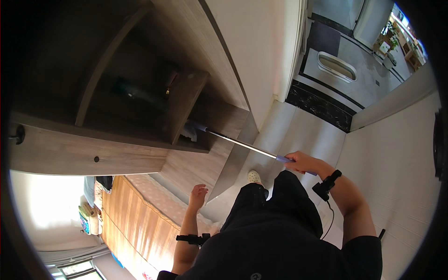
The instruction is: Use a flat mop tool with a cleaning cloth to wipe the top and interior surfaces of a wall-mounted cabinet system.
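My right hand (302,162) is closed around the purple grip of a long-handled duster (247,145). Its thin metal pole slants up and left to a pale, soft-looking head inside a low cubby of the wooden cabinet (219,122). The cubby's side panel and shadow partly hide that head. My left hand (198,196) hangs in the air below the cabinet, fingers loosely bent and apart, with nothing in it. A black band is strapped round each of my forearms.
Above the cubby, dark shelves hold a dim teal object (125,87). A wooden-topped bed (135,219) lies at lower left. My patterned shoe (254,177) is on the tiled floor (284,126). At upper right, a black stone threshold (319,106) leads to a room with an oval basin (337,66).
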`<control>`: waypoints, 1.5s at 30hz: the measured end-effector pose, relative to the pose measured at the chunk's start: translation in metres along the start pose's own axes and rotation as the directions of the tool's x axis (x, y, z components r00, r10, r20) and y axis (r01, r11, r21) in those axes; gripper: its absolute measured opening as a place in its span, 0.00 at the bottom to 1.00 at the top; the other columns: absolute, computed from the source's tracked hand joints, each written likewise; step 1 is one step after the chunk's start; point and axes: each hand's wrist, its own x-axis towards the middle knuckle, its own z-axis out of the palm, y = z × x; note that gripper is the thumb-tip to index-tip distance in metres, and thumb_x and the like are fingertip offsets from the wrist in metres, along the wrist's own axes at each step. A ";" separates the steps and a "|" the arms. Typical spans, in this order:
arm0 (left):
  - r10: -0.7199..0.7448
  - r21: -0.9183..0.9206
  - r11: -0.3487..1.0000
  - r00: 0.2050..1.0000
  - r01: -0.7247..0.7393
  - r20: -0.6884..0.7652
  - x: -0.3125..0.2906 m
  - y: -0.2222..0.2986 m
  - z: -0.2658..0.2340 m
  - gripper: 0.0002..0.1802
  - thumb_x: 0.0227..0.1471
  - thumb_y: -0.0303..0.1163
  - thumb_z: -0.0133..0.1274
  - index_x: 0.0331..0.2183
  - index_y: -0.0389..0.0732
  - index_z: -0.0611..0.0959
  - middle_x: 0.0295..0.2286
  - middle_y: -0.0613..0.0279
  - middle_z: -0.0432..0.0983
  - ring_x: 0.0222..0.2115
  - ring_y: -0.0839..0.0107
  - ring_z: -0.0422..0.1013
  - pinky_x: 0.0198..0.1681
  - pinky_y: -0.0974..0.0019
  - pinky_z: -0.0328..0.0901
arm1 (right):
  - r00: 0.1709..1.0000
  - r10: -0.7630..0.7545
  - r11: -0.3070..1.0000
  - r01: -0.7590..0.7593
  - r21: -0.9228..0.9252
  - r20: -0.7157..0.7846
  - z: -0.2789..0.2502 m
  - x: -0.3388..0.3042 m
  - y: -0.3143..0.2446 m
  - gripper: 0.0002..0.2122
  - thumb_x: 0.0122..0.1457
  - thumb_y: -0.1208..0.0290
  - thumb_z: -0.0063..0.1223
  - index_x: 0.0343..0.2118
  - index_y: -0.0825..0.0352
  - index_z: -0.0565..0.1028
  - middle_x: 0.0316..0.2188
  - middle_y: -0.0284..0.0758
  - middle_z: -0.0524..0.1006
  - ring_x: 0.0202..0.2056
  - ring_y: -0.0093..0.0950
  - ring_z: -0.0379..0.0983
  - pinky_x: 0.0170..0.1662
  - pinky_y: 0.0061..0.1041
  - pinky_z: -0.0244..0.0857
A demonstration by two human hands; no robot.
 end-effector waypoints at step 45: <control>-0.293 -0.062 0.953 0.858 0.295 -0.422 -0.121 0.094 0.144 0.11 0.47 0.29 0.48 0.35 0.36 0.73 0.27 0.55 0.74 0.31 0.67 0.71 0.33 0.70 0.64 | 0.926 -0.092 0.846 0.267 -0.461 0.367 -0.104 0.047 0.035 0.08 0.47 0.73 0.44 0.30 0.70 0.62 0.13 0.36 0.66 0.12 0.25 0.64 0.14 0.25 0.59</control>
